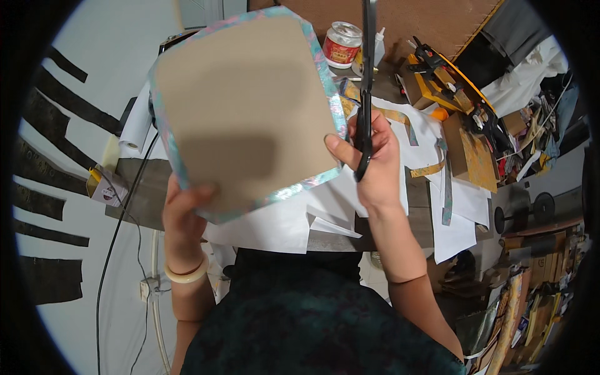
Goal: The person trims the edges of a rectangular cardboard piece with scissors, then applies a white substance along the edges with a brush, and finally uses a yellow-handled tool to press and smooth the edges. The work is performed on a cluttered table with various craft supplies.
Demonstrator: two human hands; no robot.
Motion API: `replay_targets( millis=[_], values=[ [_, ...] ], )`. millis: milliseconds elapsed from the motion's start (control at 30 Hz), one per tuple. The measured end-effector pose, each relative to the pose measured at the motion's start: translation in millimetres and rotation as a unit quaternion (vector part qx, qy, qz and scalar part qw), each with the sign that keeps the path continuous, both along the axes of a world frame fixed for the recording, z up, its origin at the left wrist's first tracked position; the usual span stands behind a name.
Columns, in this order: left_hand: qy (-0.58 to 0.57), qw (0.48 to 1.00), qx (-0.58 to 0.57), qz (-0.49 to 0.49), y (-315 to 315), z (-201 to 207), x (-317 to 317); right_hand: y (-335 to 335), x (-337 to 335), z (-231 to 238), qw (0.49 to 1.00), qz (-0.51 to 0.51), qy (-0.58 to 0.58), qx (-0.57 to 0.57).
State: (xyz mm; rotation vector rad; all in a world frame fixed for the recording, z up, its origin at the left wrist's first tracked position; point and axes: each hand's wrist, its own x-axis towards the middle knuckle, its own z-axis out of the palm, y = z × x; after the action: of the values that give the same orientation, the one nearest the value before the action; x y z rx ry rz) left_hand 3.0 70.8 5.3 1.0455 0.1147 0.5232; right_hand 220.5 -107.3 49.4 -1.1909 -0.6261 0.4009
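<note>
Above the table I hold up a beige panel (244, 106), roughly square with rounded corners and a shiny blue-pink iridescent border. My left hand (186, 212) grips its lower left corner, fingers partly behind it and slightly blurred. At the right edge, the thumb of my right hand (380, 165) rests against the border. That same hand is closed round the handles of black scissors (367, 81), whose blades point up, away from me. The blades look closed, seen nearly edge-on. A soft shadow falls across the panel.
White paper sheets (269, 230) and iridescent strips (447, 194) lie on the grey table. Behind stand a clear jar with a red label (342, 47) and a squeeze bottle (379, 49). A cardboard box (465, 147) and tools are right. A black cable (117, 236) hangs left.
</note>
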Motion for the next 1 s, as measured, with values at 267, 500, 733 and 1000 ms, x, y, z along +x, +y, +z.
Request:
replay_targets(
  millis=[267, 500, 733, 1000],
  values=[
    [-0.020, 0.977, -0.087, 0.193, -71.6, 3.3, 66.8, 14.3, -39.1, -27.1, 0.996, -0.056, 0.014, 0.066],
    [-0.104, 0.981, -0.100, 0.128, -30.8, 40.2, 44.0, -117.7, -32.0, -48.2, 0.979, 0.143, 0.067, -0.132],
    [-0.106, 0.981, -0.115, 0.115, -25.7, 56.6, 43.1, -143.9, -37.4, -60.8, 0.964, 0.250, 0.056, -0.065],
    [-0.086, 0.990, -0.075, 0.077, -25.1, 56.5, 35.4, -138.3, -43.3, -56.9, 0.970, 0.234, 0.043, -0.049]
  ],
)
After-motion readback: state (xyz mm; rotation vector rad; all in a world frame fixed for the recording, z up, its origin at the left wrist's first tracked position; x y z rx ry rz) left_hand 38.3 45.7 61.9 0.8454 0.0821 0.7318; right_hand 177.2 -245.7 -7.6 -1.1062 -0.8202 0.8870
